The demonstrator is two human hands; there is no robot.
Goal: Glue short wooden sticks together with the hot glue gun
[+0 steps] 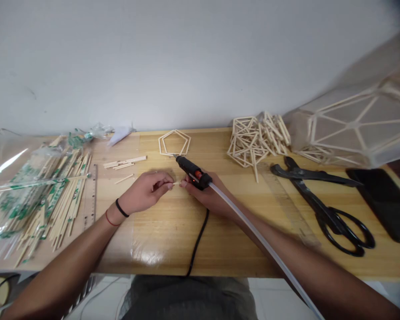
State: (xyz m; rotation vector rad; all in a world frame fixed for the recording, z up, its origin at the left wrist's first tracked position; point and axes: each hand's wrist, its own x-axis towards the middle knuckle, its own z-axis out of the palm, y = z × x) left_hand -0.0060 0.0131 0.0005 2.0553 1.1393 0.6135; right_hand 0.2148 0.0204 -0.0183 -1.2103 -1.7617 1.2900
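Between thumb and fingers, my left hand (148,191) pinches a short wooden stick (176,183) just over the wooden table. My right hand (206,191) is wrapped round a black glue gun (191,171) with a lit red spot, and its fingertips come up to the stick's right end. A long clear glue stick (253,233) trails from the gun's back, and a black cord hangs below it. Beyond the nozzle lie pentagon frames (174,142) of sticks. Several cut sticks (125,162) rest left of them.
Bundles of wooden chopsticks (66,195) in green-printed wrappers cover the left side, beside a clear ruler (90,195). A pile of stick frames (248,142) sits at the back right. Scissors (320,200), black pliers (315,174), a phone (383,204) and a large stick structure (350,124) occupy the right.
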